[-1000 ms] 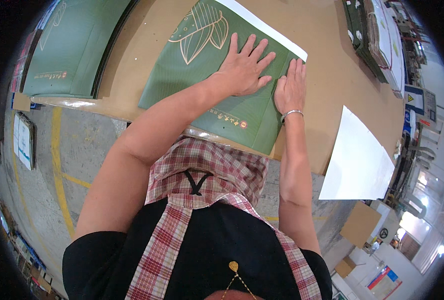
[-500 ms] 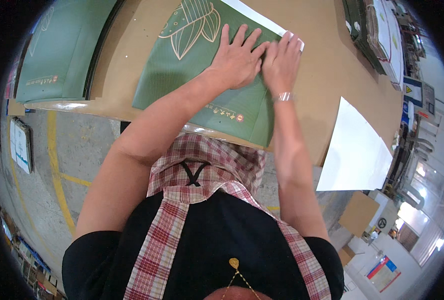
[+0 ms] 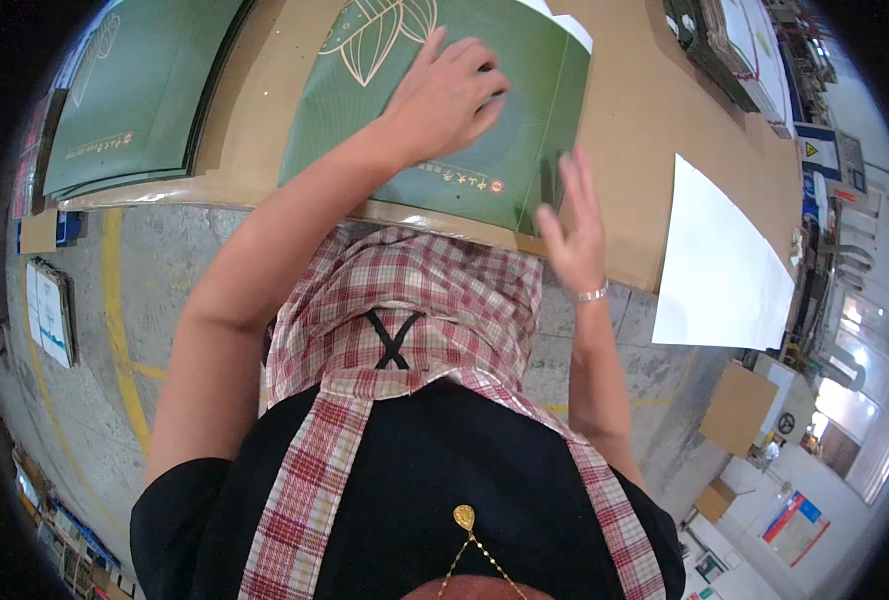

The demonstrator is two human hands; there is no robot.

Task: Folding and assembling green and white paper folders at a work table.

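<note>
Head view: green printed sheet [image 3: 535, 125] lies flat on the table [image 3: 625, 150] at 12 o'clock. Your left hand [image 3: 445, 95] is over it, fingers half-curled, gripping nothing visible; can't tell if it's touching. Your right hand [image 3: 580, 225], blurred, is at the sheet's 4 o'clock corner, fingers extended, thumb apart, empty; contact unclear. White sheet [image 3: 720, 265] at 3 o'clock, green stack [image 3: 155, 90] at 10, tied bundle [image 3: 745, 60] at 2.

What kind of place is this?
Probably a workshop or factory: there's a big brown worktable, a stack of green printed sheets, and yellow lines on the grey floor.
</note>
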